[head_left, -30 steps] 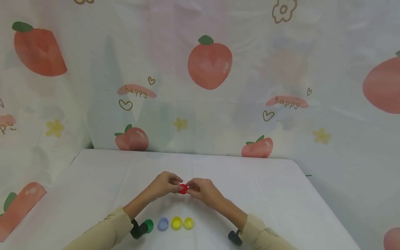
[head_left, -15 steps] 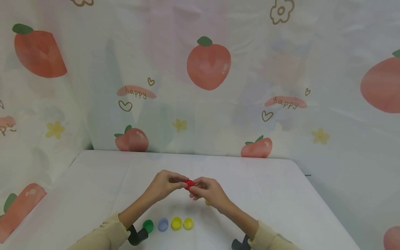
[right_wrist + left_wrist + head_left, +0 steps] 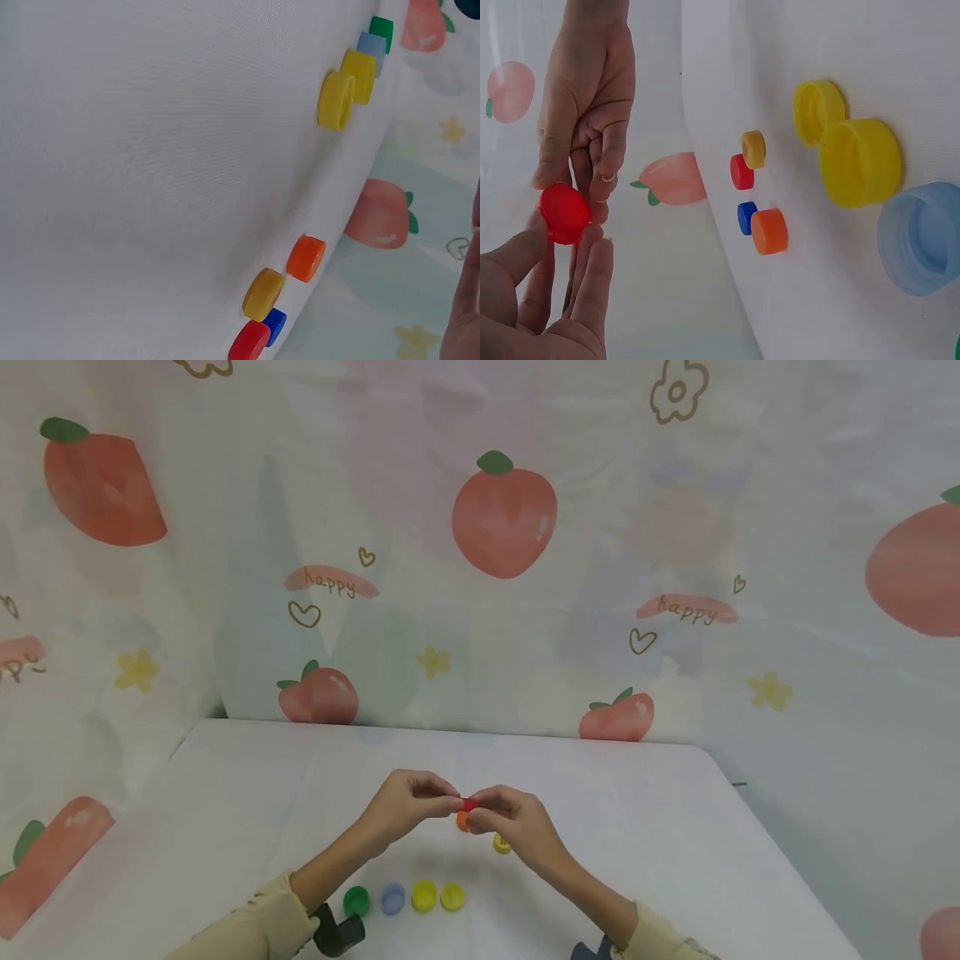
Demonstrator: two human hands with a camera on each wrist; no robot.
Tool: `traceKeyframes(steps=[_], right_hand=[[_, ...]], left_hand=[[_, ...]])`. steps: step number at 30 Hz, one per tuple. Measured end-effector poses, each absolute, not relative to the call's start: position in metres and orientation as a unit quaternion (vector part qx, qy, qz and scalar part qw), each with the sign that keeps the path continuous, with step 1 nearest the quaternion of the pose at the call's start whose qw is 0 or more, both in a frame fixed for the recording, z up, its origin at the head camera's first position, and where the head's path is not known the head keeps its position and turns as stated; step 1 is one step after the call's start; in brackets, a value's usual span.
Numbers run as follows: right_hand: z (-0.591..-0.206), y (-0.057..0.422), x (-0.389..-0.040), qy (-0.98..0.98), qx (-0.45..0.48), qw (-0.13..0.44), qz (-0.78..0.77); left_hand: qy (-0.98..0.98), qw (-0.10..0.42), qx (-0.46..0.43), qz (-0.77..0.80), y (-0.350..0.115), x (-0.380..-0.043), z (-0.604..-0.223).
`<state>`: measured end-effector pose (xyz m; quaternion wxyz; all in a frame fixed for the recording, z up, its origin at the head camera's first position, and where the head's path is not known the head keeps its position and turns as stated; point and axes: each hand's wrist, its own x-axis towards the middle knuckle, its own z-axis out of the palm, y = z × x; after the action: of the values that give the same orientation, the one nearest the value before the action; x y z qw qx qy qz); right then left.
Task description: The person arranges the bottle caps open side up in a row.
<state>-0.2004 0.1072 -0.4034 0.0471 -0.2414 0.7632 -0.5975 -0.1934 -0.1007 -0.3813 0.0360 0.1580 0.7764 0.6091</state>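
Both hands meet above the table around a red bottle cap (image 3: 469,804). My left hand (image 3: 401,810) pinches one edge of it between thumb and fingers. From the other side my right hand (image 3: 525,831) pinches it too. In the left wrist view the round face of the red cap (image 3: 565,214) shows between the two sets of fingertips. Beneath the hands lie an orange cap (image 3: 769,231), a small blue cap (image 3: 746,217), another red cap (image 3: 742,172) and a mustard-yellow cap (image 3: 754,148). The right wrist view catches only a sliver of a hand (image 3: 465,300) at its edge.
Nearer the person, a row on the white table (image 3: 262,793) runs from a green cap (image 3: 356,902) to a light-blue cap (image 3: 392,899), a larger yellow cap (image 3: 423,896) and a smaller yellow cap (image 3: 452,897). A fruit-print cloth (image 3: 510,652) hangs behind.
Both hands have shifted right with the red cap, which now shows less of its face in the head view. The orange and mustard caps have come into sight beside the right hand.
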Motion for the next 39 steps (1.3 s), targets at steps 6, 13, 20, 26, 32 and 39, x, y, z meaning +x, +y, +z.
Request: traceKeyframes(steps=[6, 13, 20, 26, 32, 39], right_hand=[[-0.403, 0.113, -0.195, 0.789, -0.251, 0.040, -0.559], [-0.408, 0.121, -0.193, 0.854, -0.266, 0.037, -0.445], [-0.416, 0.131, -0.194, 0.876, -0.298, 0.046, -0.377], [-0.421, 0.132, -0.192, 0.875, -0.319, 0.079, -0.356], [-0.424, 0.130, -0.190, 0.880, -0.305, 0.119, -0.344], [-0.426, 0.125, -0.184, 0.890, -0.293, 0.143, -0.320]], left_hand=[[0.807, 0.018, 0.171, 0.565, -0.096, -0.191, -0.387], [0.820, 0.029, 0.210, 0.531, -0.092, -0.191, -0.400], [0.830, 0.069, 0.234, 0.502, -0.087, -0.188, -0.411], [0.838, 0.106, 0.255, 0.471, -0.086, -0.183, -0.415], [0.849, 0.129, 0.270, 0.436, -0.086, -0.183, -0.418], [0.856, 0.159, 0.280, 0.404, -0.083, -0.182, -0.420]])
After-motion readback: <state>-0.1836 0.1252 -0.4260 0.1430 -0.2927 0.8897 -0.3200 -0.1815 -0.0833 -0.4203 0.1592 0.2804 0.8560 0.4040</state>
